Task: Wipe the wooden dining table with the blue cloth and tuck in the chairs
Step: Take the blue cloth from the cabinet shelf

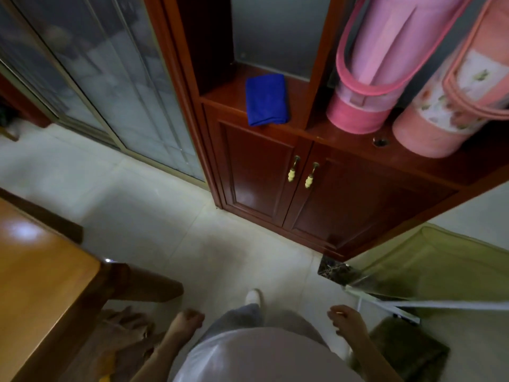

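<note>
Our left hand [188,321] and right hand [345,322] hang low by our sides, with fingers loosely curled and nothing in them. The cloth [267,99] lies folded on a shelf of the cabinet [259,175] in front of us, well apart from both hands. Two pink rolls [385,64] stand to its right. The table [41,271] is on our left, its corner near the left hand.
</note>
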